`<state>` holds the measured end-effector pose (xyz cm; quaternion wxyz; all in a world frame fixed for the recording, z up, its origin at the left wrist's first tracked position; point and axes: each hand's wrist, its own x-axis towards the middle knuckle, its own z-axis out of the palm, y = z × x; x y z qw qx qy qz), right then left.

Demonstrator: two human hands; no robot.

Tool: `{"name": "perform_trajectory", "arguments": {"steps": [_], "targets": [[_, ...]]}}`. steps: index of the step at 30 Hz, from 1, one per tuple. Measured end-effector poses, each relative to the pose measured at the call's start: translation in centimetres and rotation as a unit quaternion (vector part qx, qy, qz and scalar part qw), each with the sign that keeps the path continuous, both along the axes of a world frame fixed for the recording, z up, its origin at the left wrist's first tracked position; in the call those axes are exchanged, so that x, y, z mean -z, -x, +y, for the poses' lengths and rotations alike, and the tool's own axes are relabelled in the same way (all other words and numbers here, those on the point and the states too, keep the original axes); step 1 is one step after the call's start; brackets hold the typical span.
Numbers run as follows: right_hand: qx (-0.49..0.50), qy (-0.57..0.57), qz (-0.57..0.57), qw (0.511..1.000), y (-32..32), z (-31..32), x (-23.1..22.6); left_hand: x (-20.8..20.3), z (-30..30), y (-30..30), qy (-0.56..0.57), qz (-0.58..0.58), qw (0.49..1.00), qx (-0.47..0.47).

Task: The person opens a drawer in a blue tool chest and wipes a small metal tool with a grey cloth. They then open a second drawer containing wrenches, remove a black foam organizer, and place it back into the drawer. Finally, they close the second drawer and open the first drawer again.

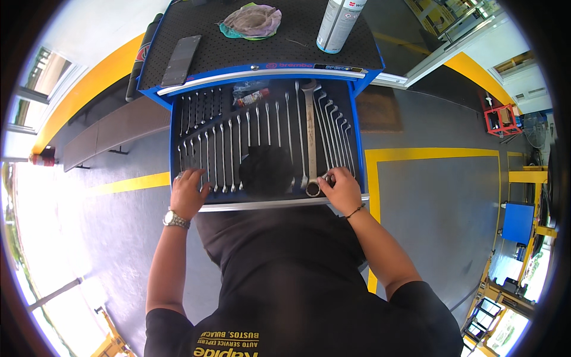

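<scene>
So, the fingers of the left hand (189, 193) are curled over the lower ends of the combination wrenches (208, 156) in the drawer (267, 205); whether any is gripped can't be told. The right hand (340, 189) is half closed beside the big combination wrench's (310, 137) ring end, grip unclear too. Wrenches are probably best lifted one at a time, by an end, so neighbours aren't knocked askew. Slim, shiny steel shanks are set off by matte black liner (276, 89); the big one looks duller.
</scene>
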<state>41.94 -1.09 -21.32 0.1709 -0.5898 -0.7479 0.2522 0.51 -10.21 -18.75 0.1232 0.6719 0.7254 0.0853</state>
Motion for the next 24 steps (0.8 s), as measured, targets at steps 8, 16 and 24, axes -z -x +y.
{"name": "perform_trajectory", "arguments": {"steps": [8,16,24], "targets": [[0.024,-0.001,-0.061,0.998,5.1,0.4,0.6,0.7,6.3,-14.6,-0.031,0.01,0.988,0.151],[0.019,0.009,-0.054,0.998,4.6,0.7,1.0,-3.2,11.8,-13.7,-0.169,-0.095,0.966,0.169],[0.006,0.01,0.122,0.993,2.6,0.8,1.2,-15.2,25.1,-10.8,-0.457,-0.109,0.882,0.03]]}}
